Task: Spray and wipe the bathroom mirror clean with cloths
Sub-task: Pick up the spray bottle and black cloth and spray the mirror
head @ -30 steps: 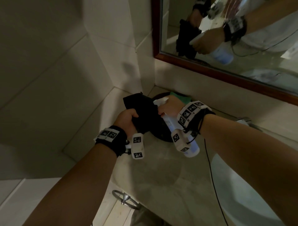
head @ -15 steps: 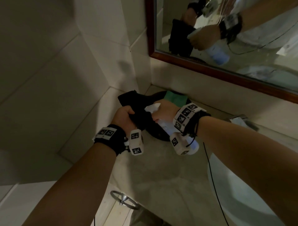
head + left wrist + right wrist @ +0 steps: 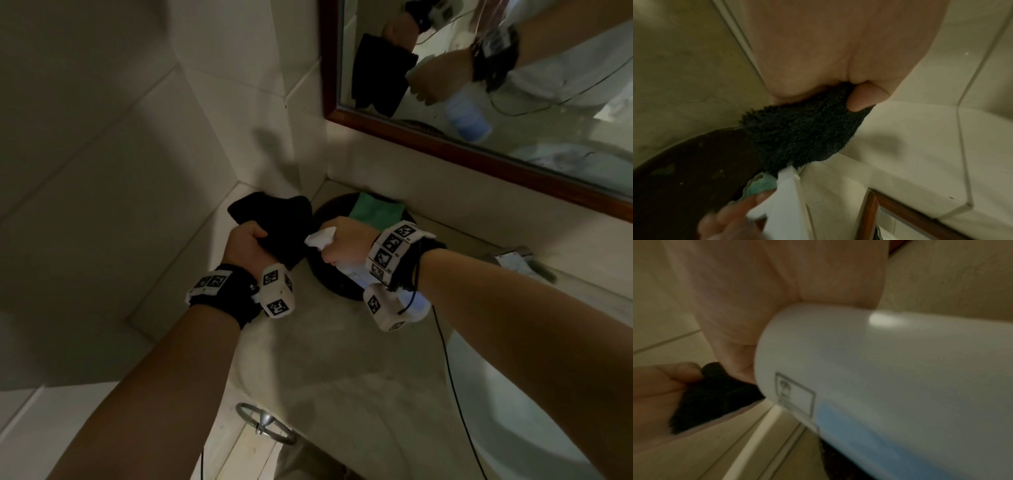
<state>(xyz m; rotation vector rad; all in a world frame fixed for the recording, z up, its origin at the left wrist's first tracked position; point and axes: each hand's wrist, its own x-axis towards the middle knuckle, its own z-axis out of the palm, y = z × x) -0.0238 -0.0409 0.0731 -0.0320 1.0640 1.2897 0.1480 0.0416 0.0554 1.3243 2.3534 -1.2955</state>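
Note:
My left hand (image 3: 245,241) grips a black terry cloth (image 3: 281,219) (image 3: 803,133) (image 3: 713,397), bunched in the fist above the counter corner. My right hand (image 3: 346,245) holds a white spray bottle (image 3: 352,270) (image 3: 879,386) by the neck; its white nozzle (image 3: 318,236) (image 3: 785,194) points left at the black cloth. A green cloth (image 3: 376,210) (image 3: 758,186) lies on a dark round tray (image 3: 320,274) (image 3: 694,170) behind my hands. The wood-framed mirror (image 3: 513,102) hangs at upper right and reflects both hands, the cloth and the bottle.
The beige stone counter (image 3: 325,359) runs into a tiled corner on the left (image 3: 137,171). A white basin (image 3: 513,428) lies at lower right, with a metal tap (image 3: 524,262) behind my right forearm. A chrome ring fitting (image 3: 263,423) sits below the counter edge.
Both hands drifted slightly left and toward the wall corner together. The green cloth on the tray has come more into view. The grips on the cloth and the bottle stay the same.

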